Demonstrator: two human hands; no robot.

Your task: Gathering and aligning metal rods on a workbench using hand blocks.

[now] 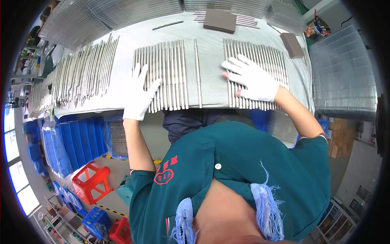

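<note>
Both hands wear white gloves with some fingertips bare. My left hand [140, 95] lies open at the left edge of a row of slim silver metal rods [174, 75], thumb and fingers apart over the nearest ones. On a second row of metal rods [268, 57] to the right rests my right hand [258, 83], palm down with fingers spread, partly hiding them. A single metal rod [198, 73] lies by itself between the two rows, touched by neither hand. All these rods lie side by side on the pale table cover [209, 91], pointing away from me.
A looser pile of metal rods [87, 71] covers the table's left. Farther back are a drill bit [167, 25], a brown block [219, 21] on more rods, and another brown block [291, 45]. Clear plastic trays [343, 73] stand right. A red stool [92, 183] stands lower left.
</note>
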